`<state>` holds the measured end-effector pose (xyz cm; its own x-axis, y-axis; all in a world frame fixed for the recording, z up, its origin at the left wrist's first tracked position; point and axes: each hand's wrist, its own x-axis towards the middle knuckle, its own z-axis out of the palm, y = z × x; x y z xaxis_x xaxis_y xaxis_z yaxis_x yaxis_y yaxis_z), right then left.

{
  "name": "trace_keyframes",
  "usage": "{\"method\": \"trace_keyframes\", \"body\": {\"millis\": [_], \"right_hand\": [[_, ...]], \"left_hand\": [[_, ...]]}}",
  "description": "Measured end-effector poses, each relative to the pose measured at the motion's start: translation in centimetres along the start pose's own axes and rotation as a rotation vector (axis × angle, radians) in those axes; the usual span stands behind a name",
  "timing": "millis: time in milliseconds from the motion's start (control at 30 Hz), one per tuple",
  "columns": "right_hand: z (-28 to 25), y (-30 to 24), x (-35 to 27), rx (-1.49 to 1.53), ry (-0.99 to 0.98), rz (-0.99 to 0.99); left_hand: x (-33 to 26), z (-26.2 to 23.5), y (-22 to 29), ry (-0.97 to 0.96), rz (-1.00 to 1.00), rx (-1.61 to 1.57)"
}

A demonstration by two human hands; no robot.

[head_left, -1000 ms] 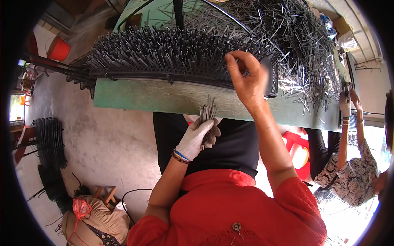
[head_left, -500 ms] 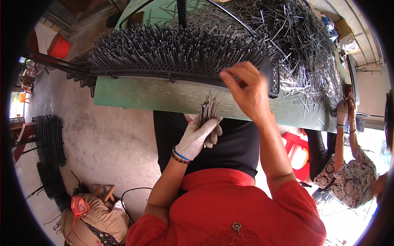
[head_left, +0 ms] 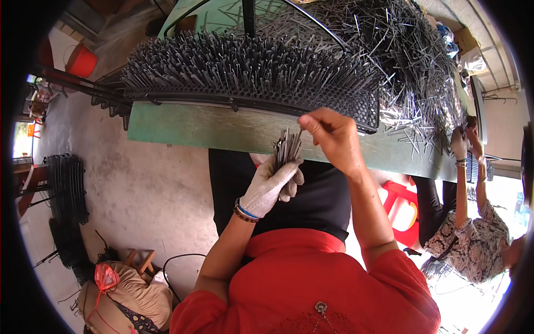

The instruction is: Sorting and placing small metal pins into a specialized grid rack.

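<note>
My left hand (head_left: 268, 189), in a pale work glove, is closed around an upright bundle of thin grey metal strips (head_left: 287, 146) in front of the table edge. Bare and just to the right of the bundle's tips, my right hand (head_left: 338, 139) has its thumb and forefinger pinched on a single thin strip (head_left: 301, 131). Beyond both hands lies a long black perforated rack (head_left: 356, 107). Many dark strips (head_left: 239, 64) stand upright in its holes, while holes at its near right end show bare.
A large heap of loose strips (head_left: 411, 67) covers the right side of the green table (head_left: 206, 125). At far right a co-worker's hands (head_left: 466, 142) work by the table edge. A red stool (head_left: 401, 209) stands below; a red bucket (head_left: 81, 61) is at far left.
My right hand has come back from over the rack's right end toward the bundle, its fingers now pinched at the bundle's tips. My left hand keeps its hold, nearly still.
</note>
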<state>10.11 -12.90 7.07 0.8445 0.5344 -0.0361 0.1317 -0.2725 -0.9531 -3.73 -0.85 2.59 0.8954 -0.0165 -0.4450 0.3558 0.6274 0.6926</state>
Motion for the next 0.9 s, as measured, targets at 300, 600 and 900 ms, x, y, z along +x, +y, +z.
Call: {"method": "trace_keyframes", "body": {"millis": [300, 600, 900], "right_hand": [[-1.5, -1.6, 3.2, 0.074, 0.446, -0.272], [-0.9, -0.9, 5.1, -0.208, 0.488, -0.477], [0.1, -2.1, 5.3, -0.301, 0.5, -0.528]], "left_hand": [[1.0, -0.3, -1.2, 0.08, -0.044, -0.048], [1.1, -0.6, -1.4, 0.101, -0.075, 0.004], [0.9, -0.4, -1.1, 0.084, -0.102, 0.052]]}}
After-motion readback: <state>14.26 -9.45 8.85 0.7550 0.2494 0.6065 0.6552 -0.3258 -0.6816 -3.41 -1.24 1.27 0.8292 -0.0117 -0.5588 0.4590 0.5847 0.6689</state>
